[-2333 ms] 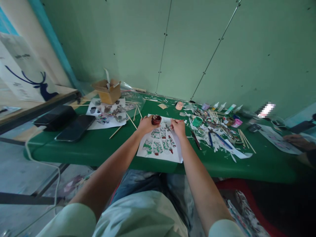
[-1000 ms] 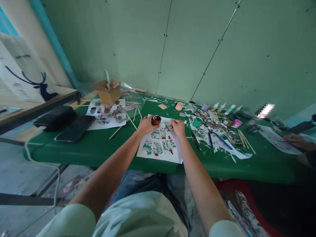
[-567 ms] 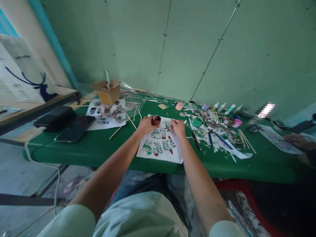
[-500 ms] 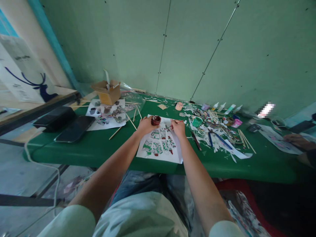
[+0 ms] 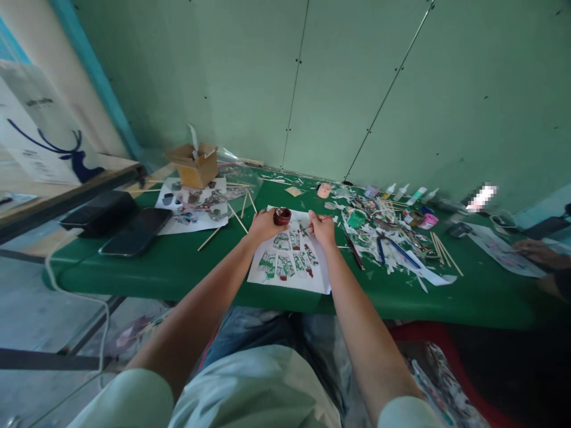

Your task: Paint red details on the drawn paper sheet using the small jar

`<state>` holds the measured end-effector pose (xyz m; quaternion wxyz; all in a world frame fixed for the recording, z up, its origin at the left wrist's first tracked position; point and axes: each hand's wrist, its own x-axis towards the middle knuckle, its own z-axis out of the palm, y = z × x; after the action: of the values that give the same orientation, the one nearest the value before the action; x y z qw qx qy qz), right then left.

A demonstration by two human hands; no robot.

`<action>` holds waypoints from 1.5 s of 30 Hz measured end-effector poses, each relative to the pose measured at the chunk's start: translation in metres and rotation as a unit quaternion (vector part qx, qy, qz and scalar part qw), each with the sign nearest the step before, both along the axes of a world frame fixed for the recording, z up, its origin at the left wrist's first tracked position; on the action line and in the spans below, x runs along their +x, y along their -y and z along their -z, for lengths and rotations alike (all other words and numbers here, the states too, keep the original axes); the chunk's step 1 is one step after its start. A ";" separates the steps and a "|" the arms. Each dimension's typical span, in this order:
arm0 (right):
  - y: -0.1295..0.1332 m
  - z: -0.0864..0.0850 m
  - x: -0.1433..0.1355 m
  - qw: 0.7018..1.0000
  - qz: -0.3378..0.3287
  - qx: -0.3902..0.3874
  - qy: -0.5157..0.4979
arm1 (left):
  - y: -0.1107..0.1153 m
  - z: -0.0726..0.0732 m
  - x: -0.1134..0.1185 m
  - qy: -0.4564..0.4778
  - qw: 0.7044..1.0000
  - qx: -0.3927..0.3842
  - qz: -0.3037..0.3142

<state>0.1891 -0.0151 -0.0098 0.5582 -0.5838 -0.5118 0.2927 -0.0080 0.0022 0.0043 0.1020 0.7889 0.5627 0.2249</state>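
My left hand (image 5: 264, 224) is closed around a small jar of dark red paint (image 5: 281, 217), held over the top left of a white paper sheet (image 5: 267, 284). In my right hand (image 5: 322, 227) a thin red-handled paintbrush (image 5: 325, 218) is pinched, its tip pointing left and down at the paper. Several patterned pieces (image 5: 285, 266) in green, white and dark red lie on the sheet between my forearms. Which piece the brush tip touches, if any, is too small to tell.
Right of the paper are paper scraps, blue-handled pliers (image 5: 401, 252), a green paint jar (image 5: 356, 219) and wooden sticks (image 5: 441, 252). On the left stand a cardboard box (image 5: 196, 166) and a black phone-like slab (image 5: 136, 232). Another person's hand (image 5: 533, 251) is at far right.
Almost nothing differs. Both hands keep their hold on the jar and the brush, and the view has shifted very slightly.
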 end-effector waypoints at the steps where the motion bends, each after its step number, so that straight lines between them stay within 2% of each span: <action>1: -0.001 0.000 0.000 1.000 0.000 0.002 0.002 | 0.000 0.001 0.000 -0.001 1.000 0.001 0.000; 10: -0.004 0.003 -0.001 1.000 0.008 -0.008 -0.028 | -0.002 0.003 -0.001 0.006 1.000 0.005 0.004; 18: -0.003 0.003 0.000 1.000 0.013 -0.019 0.015 | 0.000 0.000 0.000 0.002 1.000 -0.011 -0.003; 34: -0.006 0.007 0.002 1.000 0.010 -0.014 0.011 | 0.001 -0.001 0.000 0.001 1.000 -0.009 -0.003; 45: -0.001 0.001 -0.001 1.000 0.001 -0.021 -0.010 | -0.001 0.001 0.000 0.003 1.000 0.002 0.003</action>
<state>0.1877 -0.0141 -0.0111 0.5510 -0.5930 -0.4996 0.3084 -0.0084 0.0033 0.0029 0.1030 0.7904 0.5594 0.2274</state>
